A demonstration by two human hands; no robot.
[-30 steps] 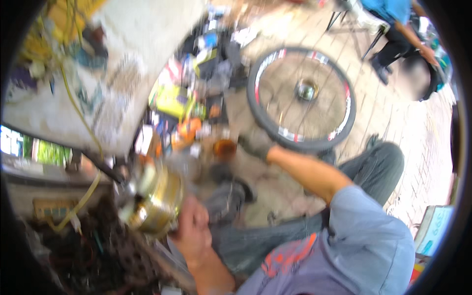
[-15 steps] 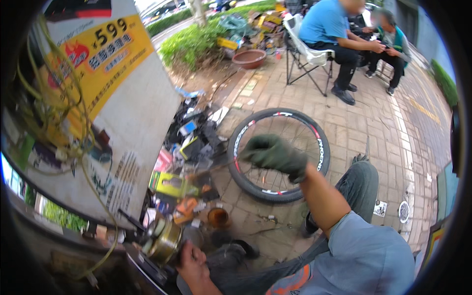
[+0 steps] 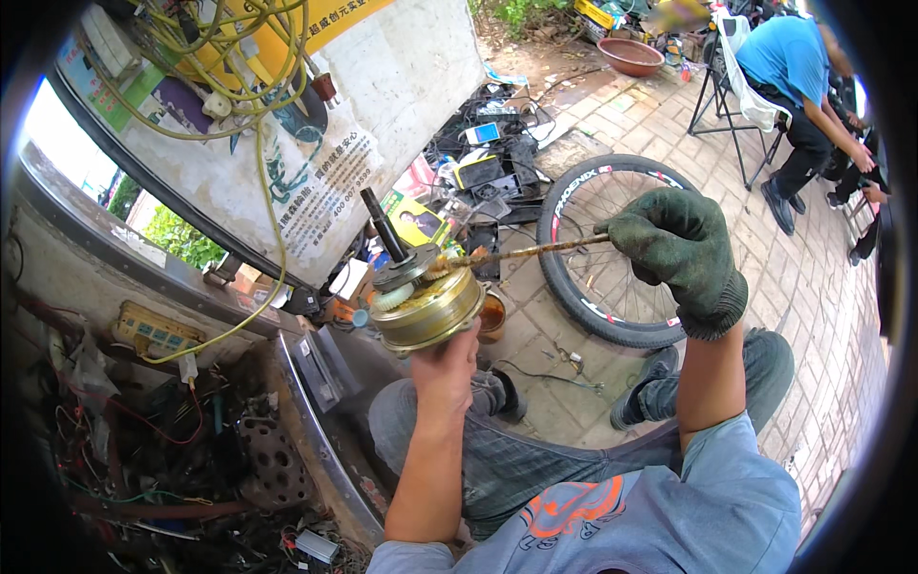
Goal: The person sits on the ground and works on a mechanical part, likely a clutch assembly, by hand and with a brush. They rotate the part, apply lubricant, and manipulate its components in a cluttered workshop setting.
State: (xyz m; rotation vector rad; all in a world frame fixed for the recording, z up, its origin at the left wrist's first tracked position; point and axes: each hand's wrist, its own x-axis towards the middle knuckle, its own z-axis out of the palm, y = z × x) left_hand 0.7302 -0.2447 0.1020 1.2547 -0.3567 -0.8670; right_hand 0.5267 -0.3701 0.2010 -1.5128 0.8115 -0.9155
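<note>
My left hand (image 3: 448, 365) is bare and grips a round, brass-coloured geared motor (image 3: 432, 318) from below, its fingers partly hidden under it. A dark shaft (image 3: 384, 228) sticks up from the motor, and a white gear (image 3: 393, 297) shows on its top beside a dark metal disc. In a dark green knitted glove, my right hand (image 3: 677, 251) pinches one end of a thin, brown-stained rod (image 3: 540, 252). The rod's other end, coated with brownish grease, meets the motor's top at the gears.
A bicycle wheel (image 3: 557, 284) lies on the paving beyond. Behind the motor stands a pot with brown contents (image 3: 492, 319). Yellow cable (image 3: 272, 206) hangs at the left, above a bin of wires and metal parts (image 3: 277, 459). A person in a blue shirt (image 3: 786, 62) sits far right.
My view has swung left and down. The motor has come up and now stands more upright. The rod in my right hand now reaches the motor's top; before, it was away from it.
</note>
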